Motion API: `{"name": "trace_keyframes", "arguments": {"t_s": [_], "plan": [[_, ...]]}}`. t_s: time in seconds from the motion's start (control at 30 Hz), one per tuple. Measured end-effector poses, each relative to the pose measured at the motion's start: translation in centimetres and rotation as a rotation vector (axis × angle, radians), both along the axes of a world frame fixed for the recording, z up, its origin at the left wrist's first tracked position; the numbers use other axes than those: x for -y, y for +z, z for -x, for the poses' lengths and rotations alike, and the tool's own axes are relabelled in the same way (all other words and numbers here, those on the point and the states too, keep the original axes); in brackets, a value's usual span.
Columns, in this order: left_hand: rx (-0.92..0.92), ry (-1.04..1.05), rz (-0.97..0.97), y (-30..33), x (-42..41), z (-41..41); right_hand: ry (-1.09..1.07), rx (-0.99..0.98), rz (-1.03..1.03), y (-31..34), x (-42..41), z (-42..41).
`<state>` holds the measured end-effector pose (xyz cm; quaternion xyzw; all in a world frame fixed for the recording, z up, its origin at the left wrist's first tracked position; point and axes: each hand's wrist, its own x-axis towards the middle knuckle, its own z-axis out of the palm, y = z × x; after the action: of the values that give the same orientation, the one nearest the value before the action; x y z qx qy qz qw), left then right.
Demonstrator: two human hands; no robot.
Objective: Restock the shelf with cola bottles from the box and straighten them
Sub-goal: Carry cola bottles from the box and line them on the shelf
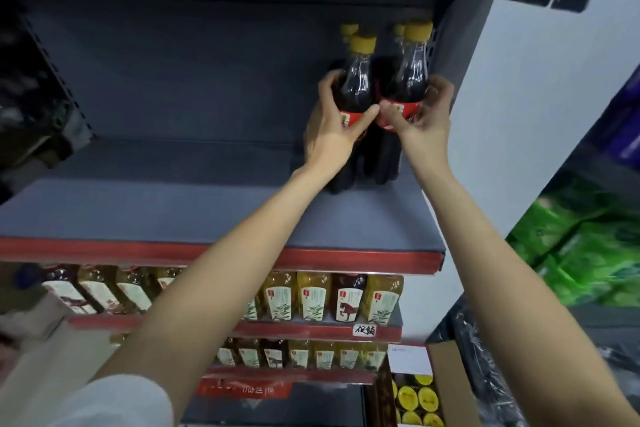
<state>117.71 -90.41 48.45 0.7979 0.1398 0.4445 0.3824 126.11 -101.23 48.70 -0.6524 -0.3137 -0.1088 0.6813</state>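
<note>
Head view: left hand (332, 130) grips one yellow-capped dark cola bottle (356, 87); right hand (424, 121) grips the adjacent yellow-capped bottle (408, 80), both upright on the grey metal shelf (207, 211).

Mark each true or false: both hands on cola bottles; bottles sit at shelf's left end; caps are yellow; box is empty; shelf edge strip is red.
1. Left hand and right hand each grip a cola bottle. True.
2. Bottles stand at the shelf's left end. False: right end.
3. Caps are yellow. True.
4. The box is empty. False: yellow-capped bottles inside.
5. Shelf edge strip is red. True.
</note>
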Motion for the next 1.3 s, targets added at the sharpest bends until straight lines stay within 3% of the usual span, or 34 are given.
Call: {"name": "trace_keyframes", "arguments": {"t_s": [0.23, 0.43, 0.57, 0.73, 0.87, 1.07, 1.2, 1.3], "plan": [[-0.006, -0.083, 0.094, -0.5, -1.0, -3.5, -0.062, -0.020, 0.051, -1.0, -2.3, -4.2], [-0.034, -0.124, 0.158, -0.6, -2.3, -3.9, 0.012, -0.036, 0.103, -1.4, -3.4, -4.8], [-0.086, -0.117, 0.175, -0.9, -2.4, -3.7, -0.003, 0.008, 0.166, -1.1, -2.4, -3.9], [-0.023, -0.097, 0.230, 0.0, -0.9, -1.3, -0.061, 0.129, 0.157, -0.9, -0.2, -0.3], [0.091, -0.076, 0.217, 0.2, 0.4, 4.1, -0.095, 0.281, 0.000, -0.5, 0.5, 5.6], [0.430, 0.096, -0.007, -1.9, 0.8, 16.5, 0.010, 0.587, -0.191, -2.6, -1.5, 15.8], [0.360, 0.302, -0.112, -6.0, -1.7, 26.3, 0.215, 0.602, -0.112, -6.9, -4.1, 23.2], [0.172, 0.394, 0.005, -9.8, -3.3, 34.5, 0.458, 0.465, 0.080, -10.6, -6.5, 29.3]]}}
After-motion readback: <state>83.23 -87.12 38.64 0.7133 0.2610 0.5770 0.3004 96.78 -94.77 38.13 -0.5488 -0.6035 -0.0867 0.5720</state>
